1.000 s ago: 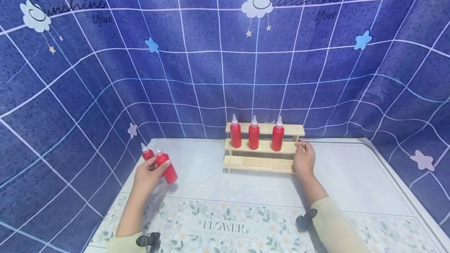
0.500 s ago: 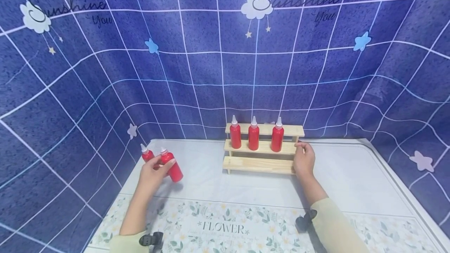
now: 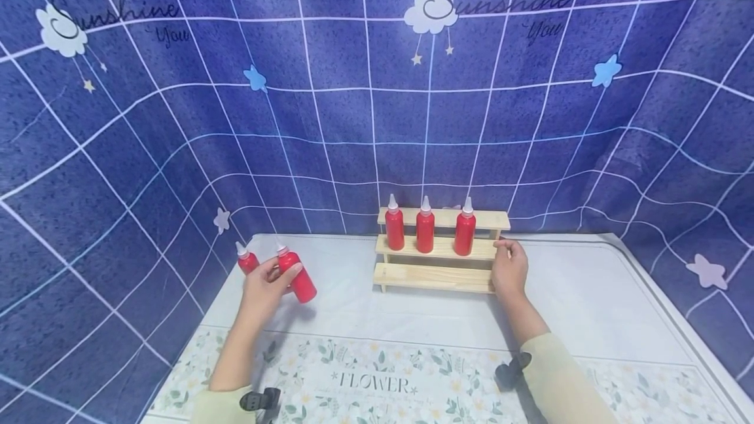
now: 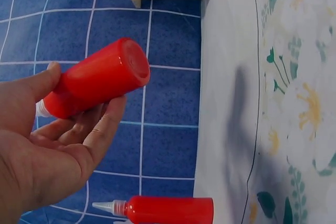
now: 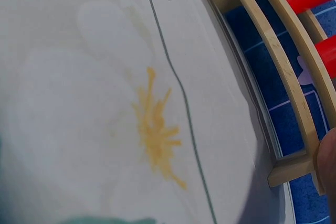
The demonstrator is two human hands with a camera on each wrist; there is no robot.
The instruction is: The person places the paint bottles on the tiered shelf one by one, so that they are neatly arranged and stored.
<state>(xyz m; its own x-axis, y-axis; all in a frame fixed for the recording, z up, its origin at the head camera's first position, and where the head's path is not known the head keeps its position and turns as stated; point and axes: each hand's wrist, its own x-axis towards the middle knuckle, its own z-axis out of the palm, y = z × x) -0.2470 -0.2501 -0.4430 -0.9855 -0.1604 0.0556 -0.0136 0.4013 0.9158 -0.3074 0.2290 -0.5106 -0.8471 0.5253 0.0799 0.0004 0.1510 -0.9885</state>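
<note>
My left hand [image 3: 265, 288] holds a red squeeze bottle [image 3: 298, 277] with a pale pointed cap, tilted above the white tabletop. In the left wrist view its round base [image 4: 137, 62] faces up and right, with my thumb and fingers pinching it near the cap end. Behind the hand stands a second red bottle [image 3: 247, 261], partly covered. My right hand [image 3: 511, 267] grips the right end of a three-step wooden rack [image 3: 432, 276]. Upright on its middle step are three red bottles: a left one [image 3: 394, 230], a middle one [image 3: 425, 233] and a right one [image 3: 465, 234].
Behind and beside the table [image 3: 347, 313] hangs a blue curtain [image 3: 330, 116] with a white grid. A floral cloth [image 3: 353, 404] marked FLOWER covers the front. The rack's bottom step carries no bottles.
My left hand has moved slightly right with the tilted bottle, away from the standing one. My right hand and the rack have stayed in place.
</note>
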